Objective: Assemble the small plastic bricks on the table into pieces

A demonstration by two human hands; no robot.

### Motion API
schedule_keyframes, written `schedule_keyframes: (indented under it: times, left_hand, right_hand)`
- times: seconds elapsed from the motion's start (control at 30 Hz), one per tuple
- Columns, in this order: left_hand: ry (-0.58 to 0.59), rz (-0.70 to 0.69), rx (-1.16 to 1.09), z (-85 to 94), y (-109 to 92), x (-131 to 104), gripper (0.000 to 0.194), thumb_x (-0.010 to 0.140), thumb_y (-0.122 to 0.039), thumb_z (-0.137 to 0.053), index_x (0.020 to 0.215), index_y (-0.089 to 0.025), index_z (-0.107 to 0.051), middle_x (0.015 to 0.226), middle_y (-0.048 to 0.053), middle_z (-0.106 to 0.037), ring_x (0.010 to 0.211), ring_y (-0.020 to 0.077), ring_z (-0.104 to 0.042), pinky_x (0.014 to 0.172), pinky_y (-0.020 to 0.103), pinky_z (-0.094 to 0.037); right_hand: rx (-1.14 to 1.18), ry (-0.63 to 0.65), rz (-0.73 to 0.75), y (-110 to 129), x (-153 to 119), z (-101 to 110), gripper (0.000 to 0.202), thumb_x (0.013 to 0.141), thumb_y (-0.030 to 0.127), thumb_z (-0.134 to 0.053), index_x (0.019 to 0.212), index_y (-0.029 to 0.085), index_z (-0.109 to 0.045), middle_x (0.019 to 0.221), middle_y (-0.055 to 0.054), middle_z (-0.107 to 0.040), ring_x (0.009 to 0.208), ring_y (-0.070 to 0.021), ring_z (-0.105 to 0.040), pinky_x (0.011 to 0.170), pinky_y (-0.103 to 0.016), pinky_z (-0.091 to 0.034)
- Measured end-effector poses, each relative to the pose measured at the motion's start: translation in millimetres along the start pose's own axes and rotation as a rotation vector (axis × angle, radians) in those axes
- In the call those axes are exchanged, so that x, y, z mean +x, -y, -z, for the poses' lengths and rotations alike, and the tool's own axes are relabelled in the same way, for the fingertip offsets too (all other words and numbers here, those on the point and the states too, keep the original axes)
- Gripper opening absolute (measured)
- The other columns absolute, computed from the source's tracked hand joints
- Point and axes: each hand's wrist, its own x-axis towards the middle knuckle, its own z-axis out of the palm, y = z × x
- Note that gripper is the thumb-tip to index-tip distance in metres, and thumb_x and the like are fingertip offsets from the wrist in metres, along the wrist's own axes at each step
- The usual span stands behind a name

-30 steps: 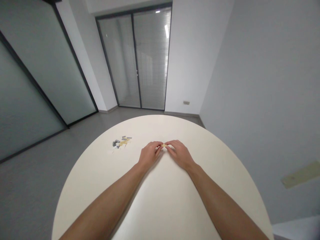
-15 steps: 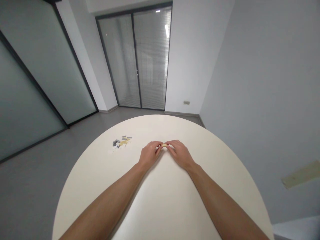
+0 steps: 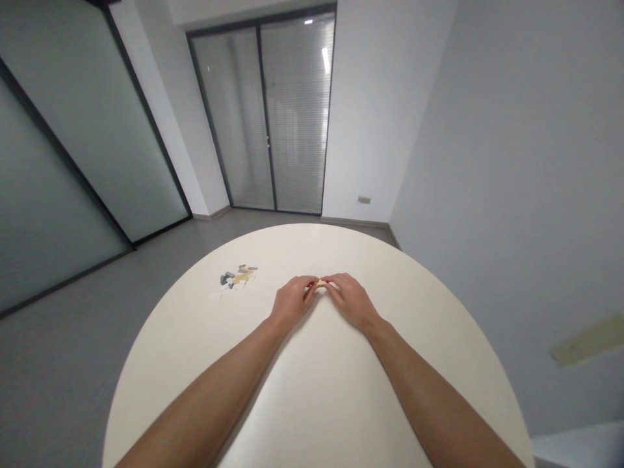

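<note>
A small pale yellow piece [image 3: 320,283] is pinched between the fingertips of both hands, a little above or on the round white table [image 3: 312,390]. My left hand [image 3: 292,300] grips its left end, fingers closed. My right hand [image 3: 351,299] has closed its thumb and fingers on the right end. The piece is too small to make out in detail, and fingertips partly cover it. To the left of my left hand lies a loose pile of small grey, yellow and white pieces [image 3: 238,277].
Beyond the table's far edge stand a glass door with blinds [image 3: 295,117] and a white wall [image 3: 370,117]. Frosted panels [image 3: 112,130] with dark frames are at the left. A grey floor [image 3: 58,377] shows beside the table.
</note>
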Motion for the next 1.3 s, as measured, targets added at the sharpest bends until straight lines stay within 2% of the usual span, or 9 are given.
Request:
schedule_keyframes:
  times: [0.17,0.4,0.8,1.3]
  left_hand:
    - [-0.004,0.021,0.008,-0.4,0.4,-0.3,0.024,0.097,-0.031,-0.05,0.114,-0.028,-0.067,0.111,0.001,-0.072,0.101,0.0184,-0.065,0.086,0.03,-0.052]
    - [0.007,0.024,0.022,1.6,-1.5,0.1,0.026,0.098,-0.033,-0.048,0.115,-0.028,-0.069,0.111,0.001,-0.073,0.103,0.0192,-0.065,0.089,0.032,-0.051]
    - [-0.033,0.009,-0.026,0.6,-3.4,-0.9,0.027,0.095,-0.031,-0.053,0.118,-0.025,-0.066,0.115,0.003,-0.071,0.104,0.0183,-0.064,0.087,0.03,-0.054]
    - [-0.03,-0.026,-0.043,1.7,-2.7,-0.2,0.02,0.094,-0.028,-0.056,0.111,-0.027,-0.067,0.107,0.001,-0.07,0.099,0.0157,-0.063,0.077,0.025,-0.053]
  right_hand:
    - [0.023,-0.024,0.005,-1.6,-1.2,-0.9,0.02,0.097,0.029,-0.053,0.112,0.024,-0.065,0.111,-0.006,-0.071,0.105,-0.0223,-0.062,0.093,-0.041,-0.048]
    - [0.029,-0.017,0.02,-1.8,-1.3,-0.2,0.02,0.093,0.027,-0.059,0.111,0.025,-0.065,0.109,-0.006,-0.071,0.103,-0.0227,-0.062,0.092,-0.041,-0.048]
    - [0.015,-0.025,-0.006,-1.8,-0.3,-0.9,0.018,0.094,0.031,-0.059,0.109,0.024,-0.066,0.109,-0.006,-0.072,0.102,-0.0226,-0.062,0.091,-0.041,-0.048]
    - [0.019,-0.019,-0.008,0.2,0.0,0.6,0.018,0.095,0.031,-0.057,0.109,0.024,-0.067,0.108,-0.006,-0.072,0.102,-0.0226,-0.062,0.092,-0.041,-0.048]
